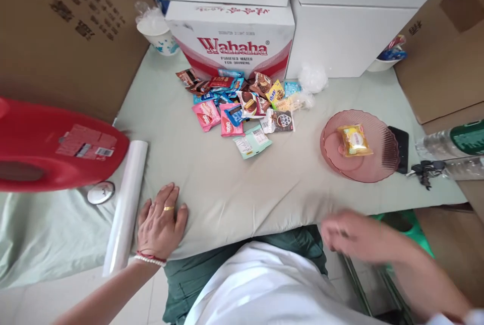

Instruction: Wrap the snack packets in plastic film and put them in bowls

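My left hand [161,224] lies flat on the cloth-covered table, fingers spread, beside a long white roll [126,204]. My right hand [348,237] is at the table's front edge, smeared by motion; whether anything is in its fingers does not show. Beyond it sits a pink ribbed plate [333,156] with a yellow wrapped snack [355,140] on it. A heap of wrapped snacks lies in the middle, among them a pink packet [206,115], a light green packet [252,142], a dark-and-white packet [280,120] and a yellow packet [275,92].
A Wahaha water carton [234,38] and white boxes [351,38] stand behind the heap. At left are a red plastic container [49,143], a round tin [101,192] and a paper cup [159,35]. Plastic bottles [449,143], keys [427,170] and a dark phone-like slab [402,148] lie at right.
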The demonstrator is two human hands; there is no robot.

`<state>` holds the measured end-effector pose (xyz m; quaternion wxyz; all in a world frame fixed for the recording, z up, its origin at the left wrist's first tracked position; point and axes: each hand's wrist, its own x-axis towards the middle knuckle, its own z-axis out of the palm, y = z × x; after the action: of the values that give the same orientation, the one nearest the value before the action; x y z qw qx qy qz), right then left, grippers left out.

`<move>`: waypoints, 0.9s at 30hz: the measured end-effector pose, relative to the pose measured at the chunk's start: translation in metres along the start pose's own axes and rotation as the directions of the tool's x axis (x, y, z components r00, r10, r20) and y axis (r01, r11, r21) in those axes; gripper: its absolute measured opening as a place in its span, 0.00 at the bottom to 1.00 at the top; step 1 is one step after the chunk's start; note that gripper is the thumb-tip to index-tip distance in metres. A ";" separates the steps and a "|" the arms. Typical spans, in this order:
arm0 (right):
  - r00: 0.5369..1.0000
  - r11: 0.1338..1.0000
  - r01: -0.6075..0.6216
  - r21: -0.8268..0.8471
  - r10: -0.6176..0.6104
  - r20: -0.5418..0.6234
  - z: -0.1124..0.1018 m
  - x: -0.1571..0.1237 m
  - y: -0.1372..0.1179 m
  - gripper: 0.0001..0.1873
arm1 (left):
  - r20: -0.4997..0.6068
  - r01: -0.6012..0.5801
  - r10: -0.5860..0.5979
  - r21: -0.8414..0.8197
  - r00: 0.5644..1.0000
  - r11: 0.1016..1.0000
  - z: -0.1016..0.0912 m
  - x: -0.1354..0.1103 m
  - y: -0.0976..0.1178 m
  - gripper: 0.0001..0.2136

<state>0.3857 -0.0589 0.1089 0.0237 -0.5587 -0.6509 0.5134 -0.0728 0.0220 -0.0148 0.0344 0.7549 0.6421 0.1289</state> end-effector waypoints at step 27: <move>0.756 0.472 0.352 0.808 0.366 -0.543 0.050 0.148 -0.033 0.25 | 0.016 -0.027 0.110 -0.924 0.994 0.382 -0.008 0.015 0.174 0.37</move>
<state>0.2771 0.0258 0.0276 0.5309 -0.6078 -0.2354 0.5416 0.0942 0.0053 0.0327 0.4657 0.6393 0.4293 0.4360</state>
